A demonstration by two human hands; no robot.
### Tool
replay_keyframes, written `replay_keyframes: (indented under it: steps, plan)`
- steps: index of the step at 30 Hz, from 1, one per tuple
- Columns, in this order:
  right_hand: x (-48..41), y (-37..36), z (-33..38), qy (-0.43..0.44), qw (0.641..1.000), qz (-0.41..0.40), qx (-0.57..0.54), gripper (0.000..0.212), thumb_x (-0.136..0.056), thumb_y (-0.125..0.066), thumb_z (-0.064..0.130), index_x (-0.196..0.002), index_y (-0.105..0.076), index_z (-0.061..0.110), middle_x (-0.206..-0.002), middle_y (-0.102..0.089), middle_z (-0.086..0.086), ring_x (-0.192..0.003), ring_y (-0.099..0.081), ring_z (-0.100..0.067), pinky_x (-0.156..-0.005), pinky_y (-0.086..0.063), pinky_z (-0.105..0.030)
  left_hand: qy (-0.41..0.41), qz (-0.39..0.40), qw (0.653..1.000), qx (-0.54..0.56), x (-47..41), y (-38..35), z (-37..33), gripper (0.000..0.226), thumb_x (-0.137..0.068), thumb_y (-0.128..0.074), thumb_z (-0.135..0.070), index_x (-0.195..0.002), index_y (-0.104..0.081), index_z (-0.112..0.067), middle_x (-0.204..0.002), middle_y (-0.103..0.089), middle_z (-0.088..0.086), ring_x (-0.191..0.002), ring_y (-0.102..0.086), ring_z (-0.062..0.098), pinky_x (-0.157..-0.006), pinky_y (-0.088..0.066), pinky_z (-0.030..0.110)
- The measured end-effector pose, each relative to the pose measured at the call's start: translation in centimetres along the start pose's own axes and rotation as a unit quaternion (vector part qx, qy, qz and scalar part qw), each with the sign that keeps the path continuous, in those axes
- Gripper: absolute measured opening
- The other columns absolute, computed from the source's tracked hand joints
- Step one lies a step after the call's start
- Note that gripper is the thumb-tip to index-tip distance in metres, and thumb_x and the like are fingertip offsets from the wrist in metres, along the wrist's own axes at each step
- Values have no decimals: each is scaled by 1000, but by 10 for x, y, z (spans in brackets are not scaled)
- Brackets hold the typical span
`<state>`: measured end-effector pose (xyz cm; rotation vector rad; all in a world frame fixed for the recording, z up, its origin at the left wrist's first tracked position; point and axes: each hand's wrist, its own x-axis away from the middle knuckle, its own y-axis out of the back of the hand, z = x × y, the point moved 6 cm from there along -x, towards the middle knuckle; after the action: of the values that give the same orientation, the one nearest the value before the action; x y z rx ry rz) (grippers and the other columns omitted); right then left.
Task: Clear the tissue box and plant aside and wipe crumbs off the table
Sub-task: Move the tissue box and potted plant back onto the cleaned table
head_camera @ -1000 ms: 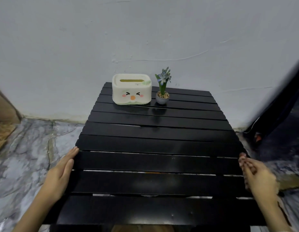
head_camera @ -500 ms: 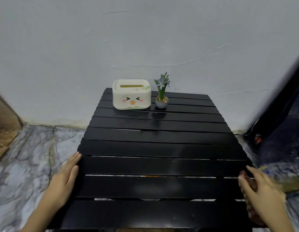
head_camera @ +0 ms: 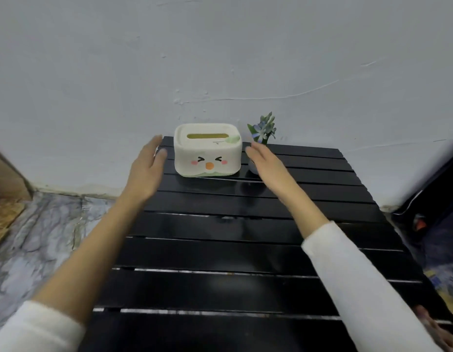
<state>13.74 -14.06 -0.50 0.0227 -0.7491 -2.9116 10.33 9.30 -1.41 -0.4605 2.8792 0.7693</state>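
Observation:
A cream tissue box (head_camera: 207,151) with a cartoon face stands at the far edge of the black slatted table (head_camera: 245,250). Just right of it is a small potted plant (head_camera: 263,129) with blue flowers; its pot is mostly hidden behind my right hand. My left hand (head_camera: 146,168) is open, held a little left of the box without touching it. My right hand (head_camera: 264,161) is open on the box's right side, between box and plant, close to the box. Crumbs are too small to make out.
A white wall rises right behind the table's far edge. Marble floor (head_camera: 35,240) lies to the left, with a brown wooden panel (head_camera: 4,179) at the far left. Dark objects (head_camera: 433,199) sit on the floor at the right. Something blurred shows at the bottom right corner.
Both hands left the table's near side edges and reached forward to either side of the tissue box. The view moved closer to the table's far end.

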Motion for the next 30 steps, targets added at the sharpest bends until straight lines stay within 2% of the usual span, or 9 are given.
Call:
replay_keyframes:
  steps: [3,7,12,17,20,23,25,28,30]
  plan:
    - [-51,-26,-6,1,999,13,-29,33,-97,-32,30,-124,-43,15,-118,-50,4,-111,-41,-12,-84,-35,-24,43,14,999,8,-38,-23,20,47,-95,-28,-25,-140,-24,-15,-152,-24,3,-139,-22,16,-112,-14,27]
    - [-87,-47,-27,-14,996,-19,-83,48,-96,-33,26,-141,-24,10,-149,-30,-10,-135,-31,-25,-107,-28,-35,106,5,992,68,-60,-44,53,47,-95,-25,-22,-140,-23,-10,-153,-22,7,-139,-20,19,-117,-14,34]
    - [-96,-54,-34,-30,987,-48,-149,48,-97,-31,29,-142,-24,15,-151,-29,-7,-136,-31,-24,-114,-27,-39,123,15,983,139,-65,-58,61,44,-89,-24,-25,-126,-47,-18,-136,-49,8,-125,-42,22,-110,-32,48]
    - [-61,-43,-28,9,979,-48,-200,40,-98,-29,29,-136,-37,20,-111,-48,15,-96,-48,3,-67,-42,0,75,-35,983,164,-40,-49,44,43,-89,-24,-22,-121,-52,-21,-126,-56,4,-114,-52,20,-97,-45,39]
    - [-27,-29,-25,19,972,-60,-226,37,-99,-30,27,-134,-41,22,-104,-50,22,-89,-50,14,-63,-42,4,61,-39,978,197,-11,-45,32,39,-90,-25,-21,-113,-56,-32,-111,-60,-7,-103,-55,10,-82,-48,20]
    - [15,-15,-31,17,970,-79,-229,40,-98,-32,29,-138,-36,26,-110,-47,28,-80,-47,30,-60,-38,8,63,-27,977,204,23,-47,14,40,-90,-25,-23,-112,-58,-29,-113,-60,-5,-102,-55,9,-82,-46,23]
    - [45,-7,-42,2,968,-92,-234,41,-97,-32,32,-139,-33,30,-126,-43,23,-93,-45,24,-71,-41,5,69,-13,974,215,47,-52,4,41,-89,-25,-24,-115,-57,-27,-116,-61,-6,-104,-55,9,-82,-45,21]
    - [86,1,-59,-12,965,-99,-243,42,-97,-32,35,-138,-34,32,-142,-43,11,-121,-46,-2,-103,-39,-24,76,5,971,226,82,-57,-6,40,-90,-26,-27,-116,-56,-31,-113,-61,-13,-100,-54,-5,-75,-46,10]
    - [109,1,-68,-19,963,-96,-250,42,-96,-34,36,-138,-34,33,-142,-44,8,-124,-45,-5,-106,-37,-30,83,9,969,232,103,-59,-5,40,-91,-27,-26,-118,-55,-31,-116,-60,-11,-103,-53,-5,-82,-46,10]
